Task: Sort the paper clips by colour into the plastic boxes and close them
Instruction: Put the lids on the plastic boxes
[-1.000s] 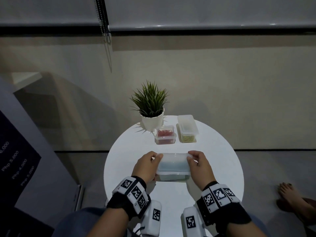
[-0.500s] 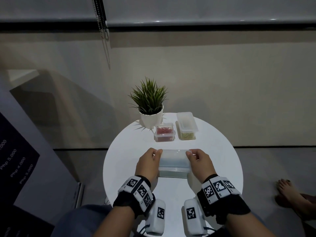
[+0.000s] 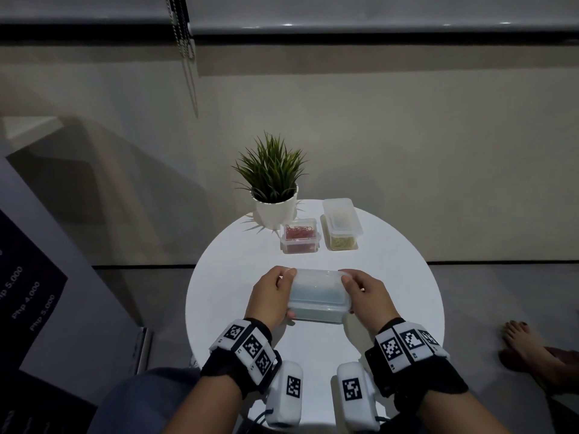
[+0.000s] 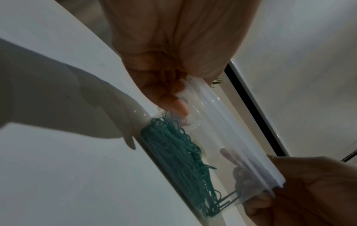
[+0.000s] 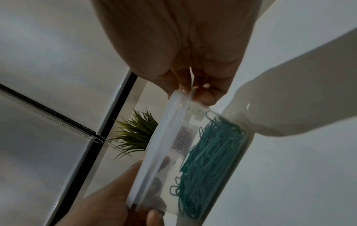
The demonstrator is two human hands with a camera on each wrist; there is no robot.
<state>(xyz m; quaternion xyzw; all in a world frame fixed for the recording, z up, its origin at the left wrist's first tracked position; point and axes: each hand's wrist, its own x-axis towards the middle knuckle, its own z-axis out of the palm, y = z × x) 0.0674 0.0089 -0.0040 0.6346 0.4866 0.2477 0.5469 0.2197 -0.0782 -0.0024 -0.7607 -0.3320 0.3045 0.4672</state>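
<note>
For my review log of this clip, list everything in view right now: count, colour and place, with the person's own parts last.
round table: one, white, under everything
potted plant: one, green in a white pot, far edge of the table
red clip box: one, clear with red paper clips, lid on, right of the pot
yellow clip box: one, clear with yellow-green clips, lid on, right of the red one
teal clip box: one, clear with a frosted lid, near middle, held at both ends
teal paper clips: a heap, inside that box
blind cord: one, beaded, top left
bare foot: one, on the floor at right
left hand: grips the box's left end
right hand: grips its right end
</note>
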